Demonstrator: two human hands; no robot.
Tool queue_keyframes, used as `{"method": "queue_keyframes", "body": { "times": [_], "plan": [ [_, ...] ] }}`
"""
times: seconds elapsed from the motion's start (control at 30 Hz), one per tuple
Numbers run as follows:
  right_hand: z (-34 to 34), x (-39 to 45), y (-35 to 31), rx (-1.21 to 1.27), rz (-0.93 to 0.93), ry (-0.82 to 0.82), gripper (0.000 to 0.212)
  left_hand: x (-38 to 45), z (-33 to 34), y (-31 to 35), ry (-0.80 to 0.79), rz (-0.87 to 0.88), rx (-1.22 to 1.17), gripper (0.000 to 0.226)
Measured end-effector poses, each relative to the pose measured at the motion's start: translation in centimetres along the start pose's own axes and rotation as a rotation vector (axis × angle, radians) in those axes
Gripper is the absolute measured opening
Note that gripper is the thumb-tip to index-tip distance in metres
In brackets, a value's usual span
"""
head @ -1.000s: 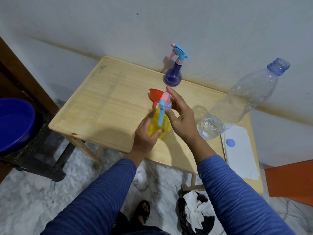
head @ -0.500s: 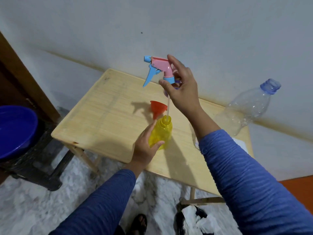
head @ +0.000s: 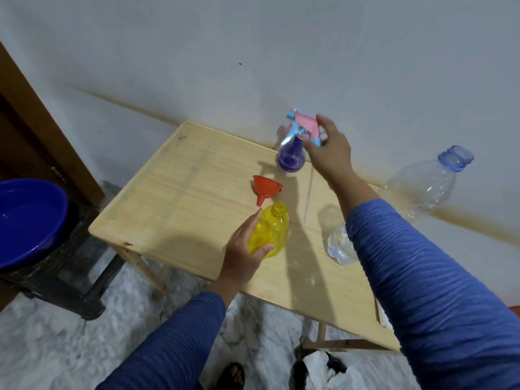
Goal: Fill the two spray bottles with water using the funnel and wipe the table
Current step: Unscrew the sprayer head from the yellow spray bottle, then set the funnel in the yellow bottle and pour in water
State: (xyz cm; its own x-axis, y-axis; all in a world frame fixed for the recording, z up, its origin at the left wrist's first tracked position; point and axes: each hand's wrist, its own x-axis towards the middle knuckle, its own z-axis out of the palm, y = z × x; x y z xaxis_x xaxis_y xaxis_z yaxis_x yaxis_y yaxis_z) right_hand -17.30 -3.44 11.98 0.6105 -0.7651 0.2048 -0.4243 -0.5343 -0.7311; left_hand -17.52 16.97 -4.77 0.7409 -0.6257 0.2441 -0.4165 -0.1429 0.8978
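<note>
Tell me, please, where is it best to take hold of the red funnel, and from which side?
Pinch the wide rim of the red funnel from above. It lies tilted on the table, with its thin spout pointing toward the open yellow bottle.

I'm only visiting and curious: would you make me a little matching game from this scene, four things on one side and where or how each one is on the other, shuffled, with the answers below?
Things:
1. yellow bottle
2. red funnel
3. pink spray head
4. purple bottle

States:
A. lying on its side on the table
B. held up in the air by the right hand
C. standing at the far edge, spray head fitted
D. open at the neck, gripped by the left hand

Pairs: 1-D, 2-A, 3-B, 4-C
</note>
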Motion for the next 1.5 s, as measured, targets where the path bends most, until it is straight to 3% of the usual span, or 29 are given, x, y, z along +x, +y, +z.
{"method": "queue_keyframes", "body": {
  "times": [0.17,0.37,0.57,0.67,0.77,0.9,1.2,1.5],
  "plan": [
    [3.7,-3.5,7.2,-0.117,0.239,-0.113,0.057,0.3,-0.2,0.4,-0.022,0.011,0.000,0.075],
    [6.4,-6.2,11.6,-0.177,0.383,-0.190,0.058,0.0,0.0,-0.3,-0.019,0.050,0.043,0.082],
    [7.5,-6.9,13.1,-0.187,0.410,-0.214,0.061,0.2,0.0,-0.4,-0.014,0.038,0.066,0.075],
    [7.4,-7.0,13.0,-0.195,0.361,-0.119,0.061,0.2,0.1,-0.4,-0.009,0.027,0.068,0.074],
    [7.7,-6.6,12.0,-0.041,0.280,-0.014,0.059,0.1,0.1,-0.4,0.003,0.021,0.062,0.074],
    [8.4,-5.0,10.0,0.207,0.250,0.006,0.056,0.2,0.2,-0.5,0.013,0.028,0.072,0.077],
    [11.2,-2.7,9.5,0.246,0.236,-0.151,0.043,0.3,0.4,-1.0,-0.005,0.028,0.045,0.073],
    [12.7,-2.0,10.1,0.499,0.389,-0.130,0.010,0.4,0.2,-1.0,-0.024,0.018,0.033,0.070]
  ]
}}
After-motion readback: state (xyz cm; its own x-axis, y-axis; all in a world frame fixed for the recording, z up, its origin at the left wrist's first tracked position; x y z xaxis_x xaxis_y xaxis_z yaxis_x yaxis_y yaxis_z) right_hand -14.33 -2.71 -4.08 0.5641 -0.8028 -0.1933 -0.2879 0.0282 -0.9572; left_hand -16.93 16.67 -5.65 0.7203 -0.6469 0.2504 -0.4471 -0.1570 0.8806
